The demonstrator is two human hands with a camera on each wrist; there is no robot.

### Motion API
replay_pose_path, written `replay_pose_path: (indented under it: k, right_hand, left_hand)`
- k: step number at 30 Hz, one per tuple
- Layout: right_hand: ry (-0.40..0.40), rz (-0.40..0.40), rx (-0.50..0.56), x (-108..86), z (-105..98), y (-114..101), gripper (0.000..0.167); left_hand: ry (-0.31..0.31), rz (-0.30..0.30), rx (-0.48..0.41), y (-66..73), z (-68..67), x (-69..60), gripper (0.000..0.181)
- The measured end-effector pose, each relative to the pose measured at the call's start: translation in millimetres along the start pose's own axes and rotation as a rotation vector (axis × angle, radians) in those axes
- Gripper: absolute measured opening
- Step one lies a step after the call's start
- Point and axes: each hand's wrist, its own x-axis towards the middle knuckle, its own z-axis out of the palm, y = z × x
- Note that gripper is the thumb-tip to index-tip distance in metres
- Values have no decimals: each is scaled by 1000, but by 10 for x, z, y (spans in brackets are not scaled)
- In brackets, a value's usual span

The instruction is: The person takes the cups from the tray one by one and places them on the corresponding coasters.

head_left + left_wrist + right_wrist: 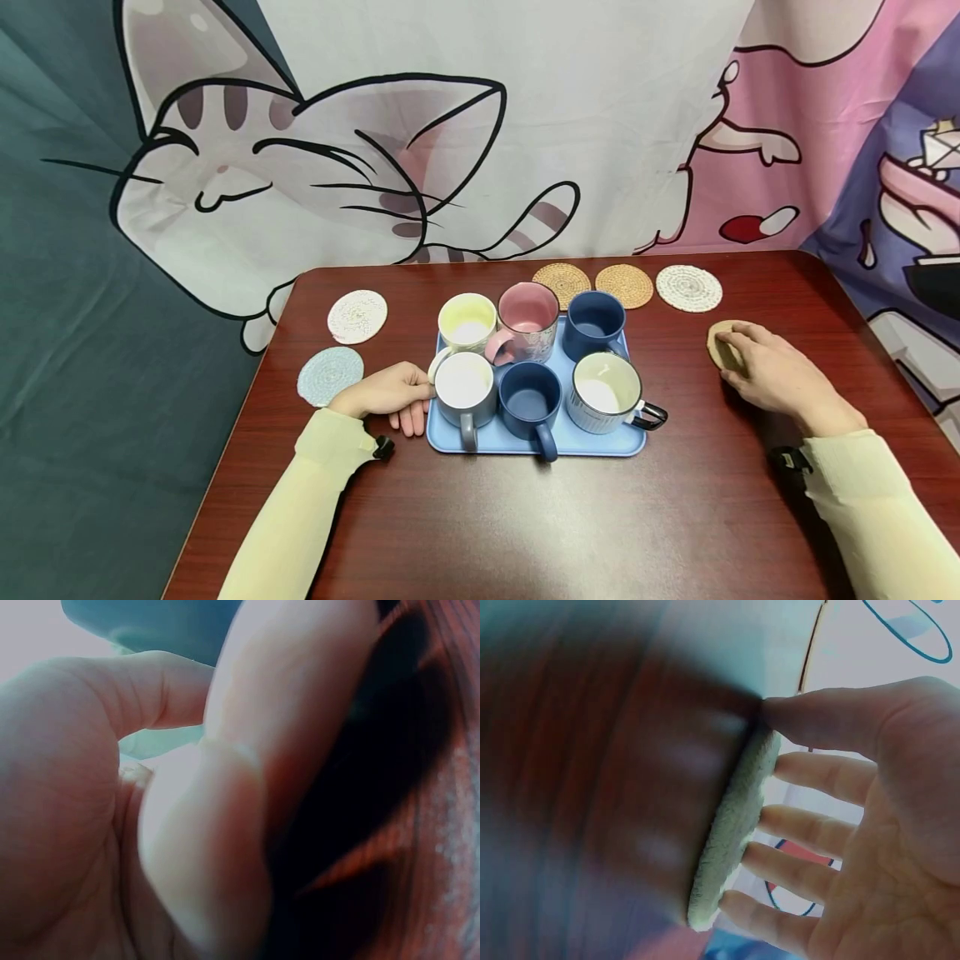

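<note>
Backdrop: cartoon-printed cloth (615, 108) behind a reddish-brown worktop (562, 533).
Tan coaster (735, 825): just left of right grip (776, 371) and partly beneath it.
Right grip: pinching tan coaster, thumb at one end of its rim, fingertips spread along its side; clear of worktop or not, cannot tell.
Long axis: none, being round; edge-on in the right wrist view, slanting from thumb towards little finger.
Blue tray (600, 447): well left of right grip, laden with six mugs (530, 404).
White coaster (689, 288): beyond right grip, a little to its left.
Nearer side: right, touching tan coaster; left grip (393, 396) well apart, across blue tray.
Right pose: knuckles uppermost, forearm slanting in from lower right.
Left pose: fingers bent beside blue tray's left edge; holding or merely resting, cannot tell.
</note>
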Motion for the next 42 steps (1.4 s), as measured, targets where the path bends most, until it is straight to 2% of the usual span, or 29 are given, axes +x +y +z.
replay_pose_path:
  k: [11,18,24,42]
  right_hand:
    - [62,-110,19,199,109,-163,59]
    - [21,-106,28,273,116,-285,59]
    - [23,-119,36,305,134,-334,59]
    - [-33,11,-12,260,90,-433,58]
  left_hand:
    - [10,3,2,23,-6,-10,36]
    - [6,-1,-6,31,-7,-9,36]
    - [0,2,-8,17,-15,0,37]
    - [6,6,-6,-3,1,-8,37]
